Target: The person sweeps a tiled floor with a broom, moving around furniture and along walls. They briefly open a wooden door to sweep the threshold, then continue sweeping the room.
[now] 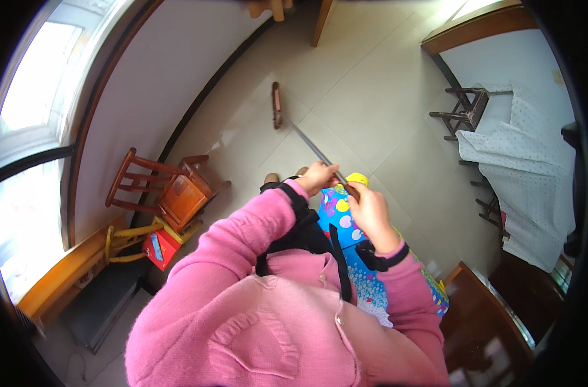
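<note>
With both arms in pink sleeves reaching forward, I hold a long-handled broom (314,149) slantwise in front of me. Its narrow brown head (276,105) rests on the tiled floor, ahead and a little to the left. My left hand (318,177) is closed round the dark handle. Nearer to my body, my right hand (371,211) wraps round the handle's upper end. Just below the hands is a bright blue thing printed with coloured dots (339,208), partly covered by my right arm; its kind I cannot tell.
Left of me, by the wall, stand a brown wooden chair (179,195) and a small yellow and red chair (161,248). A dark stool (465,113) and a table under a white dotted cloth (532,187) stand at the right. Brown wooden furniture (478,316) is at the lower right.
</note>
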Demonstrator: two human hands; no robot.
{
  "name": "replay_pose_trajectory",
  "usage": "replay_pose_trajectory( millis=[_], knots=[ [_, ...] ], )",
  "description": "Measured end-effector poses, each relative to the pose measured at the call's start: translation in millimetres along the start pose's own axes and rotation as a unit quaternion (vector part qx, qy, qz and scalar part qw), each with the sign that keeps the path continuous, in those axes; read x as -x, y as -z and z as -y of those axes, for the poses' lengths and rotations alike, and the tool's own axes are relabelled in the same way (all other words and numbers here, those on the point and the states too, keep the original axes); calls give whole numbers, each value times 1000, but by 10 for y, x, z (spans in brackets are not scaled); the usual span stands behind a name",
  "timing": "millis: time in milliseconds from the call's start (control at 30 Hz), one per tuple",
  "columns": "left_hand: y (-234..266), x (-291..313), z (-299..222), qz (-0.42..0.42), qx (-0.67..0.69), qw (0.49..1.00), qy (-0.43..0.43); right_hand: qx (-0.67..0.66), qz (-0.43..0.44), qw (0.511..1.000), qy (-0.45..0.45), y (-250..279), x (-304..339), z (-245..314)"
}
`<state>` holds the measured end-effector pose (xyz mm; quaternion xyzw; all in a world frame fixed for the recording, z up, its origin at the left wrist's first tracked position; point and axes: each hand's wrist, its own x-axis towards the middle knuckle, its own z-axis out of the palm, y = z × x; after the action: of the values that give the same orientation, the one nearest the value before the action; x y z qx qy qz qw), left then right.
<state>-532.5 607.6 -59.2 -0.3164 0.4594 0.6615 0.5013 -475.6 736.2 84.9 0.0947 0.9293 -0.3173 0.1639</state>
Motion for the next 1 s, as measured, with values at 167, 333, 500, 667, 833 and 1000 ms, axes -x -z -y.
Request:
replay_pose_trajectory(
  millis=[167,333,500,667,833,1000],
  knots=[
    [634,-126,-292,-91,65,993,-26,-68,48,996,9,-526,-542,129],
    [1351,-356,-635,-160,38,985,-43,-85,84,992,27,-1072,-1172,403],
    [1572,-716,-1000,-188,34,982,-7,-39,98,994,23,-1222,-1691,524],
    [1195,-1135,-1183,-175,-66,982,-8,-28,48,998,-23,-933,-1919,295],
    [329,-1382,-1221,-66,-118,991,20,2,13,995,-98,-274,-1746,-25],
    [-419,-1311,-1280,1,-121,992,46,75,2,985,-156,297,-1564,-135]
  ],
)
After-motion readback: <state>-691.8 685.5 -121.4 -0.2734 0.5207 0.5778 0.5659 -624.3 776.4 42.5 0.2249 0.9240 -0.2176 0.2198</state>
